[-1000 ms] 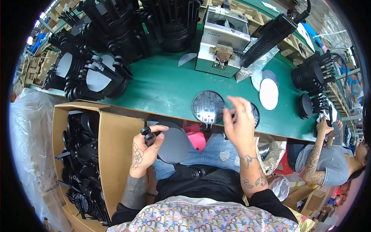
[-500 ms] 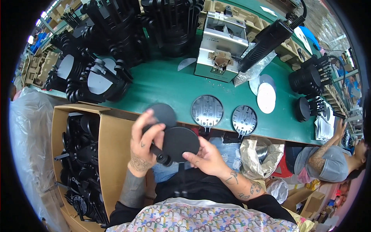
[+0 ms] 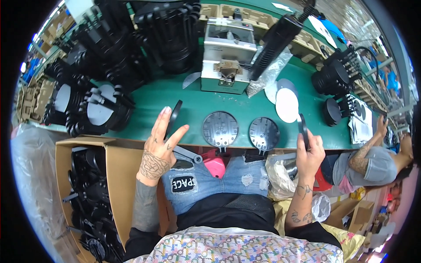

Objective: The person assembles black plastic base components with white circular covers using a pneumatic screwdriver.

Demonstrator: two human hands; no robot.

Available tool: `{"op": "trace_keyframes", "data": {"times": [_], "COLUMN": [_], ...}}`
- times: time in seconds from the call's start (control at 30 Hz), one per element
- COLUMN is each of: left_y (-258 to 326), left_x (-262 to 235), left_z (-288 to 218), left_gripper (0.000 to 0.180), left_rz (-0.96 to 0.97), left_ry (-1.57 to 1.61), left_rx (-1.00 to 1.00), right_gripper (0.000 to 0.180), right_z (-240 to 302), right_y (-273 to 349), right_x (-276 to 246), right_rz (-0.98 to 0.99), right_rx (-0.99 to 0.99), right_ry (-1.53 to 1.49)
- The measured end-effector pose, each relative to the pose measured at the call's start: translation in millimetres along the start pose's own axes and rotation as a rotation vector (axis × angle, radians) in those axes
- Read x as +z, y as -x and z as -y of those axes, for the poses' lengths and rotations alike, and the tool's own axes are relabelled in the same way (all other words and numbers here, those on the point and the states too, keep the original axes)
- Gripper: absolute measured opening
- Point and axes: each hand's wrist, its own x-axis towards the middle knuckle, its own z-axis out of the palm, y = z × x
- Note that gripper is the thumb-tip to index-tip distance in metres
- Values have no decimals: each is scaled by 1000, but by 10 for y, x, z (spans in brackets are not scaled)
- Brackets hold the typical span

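Across the upper half of the frame, green tabletop (image 3: pixel 175 94). At lower left, open cardboard box (image 3: pixel 125 188) full of black pieces (image 3: pixel 90 197). At upper left, tall stacks of black parts (image 3: pixel 169 41). At upper centre, boxy silver machine (image 3: pixel 226 50). Left of middle, left hand (image 3: pixel 157 151), fingers spread wide, holding 1 black disc (image 3: pixel 175 116) nearly edge-on between them, grip partly hidden. Right of middle, right hand (image 3: pixel 310 151), thumb and fingers closed on the lower part of 1 upright dark disc (image 3: pixel 302 126). Between both hands, 2 ribbed round plates (image 3: pixel 220 129) lying on the tabletop's near edge, slightly apart.
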Motion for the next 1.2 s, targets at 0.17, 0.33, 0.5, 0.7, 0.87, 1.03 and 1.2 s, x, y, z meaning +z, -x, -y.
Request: {"op": "trace_keyframes", "data": {"times": [0.17, 0.33, 0.5, 0.7, 0.87, 1.03, 1.2], "left_y": [-43, -11, 102, -33, -31, -67, -262], "left_x": [51, 51, 309, 436, 517, 484, 457], "left_z": [54, -31, -189, -478, -477, -520, -731], "left_gripper": [52, 53, 72, 87, 89, 85, 77], "left_rz": [364, 316, 246, 182, 172, 190, 82], "left_ry": [103, 216, 61, -58, -103, -77, 80], "left_rx": [133, -86, -69, -152, -166, -170, 9], "right_gripper": [42, 39, 52, 65, 49, 37, 101], "right_z": [-431, -442, -206, 86, 69, -212, -443], "right_y": [335, 459, 540, 587, 506, -3, -691], "right_x": [304, 371, 364, 518, 484, 443, 661], "right_rz": [80, 50, 153, 156, 184, 54, 308], "right_rx": [-60, -26, -43, -61, -62, 91, 315], "right_ry": [277, 299, 151, 162, 124, 74, 308]}}
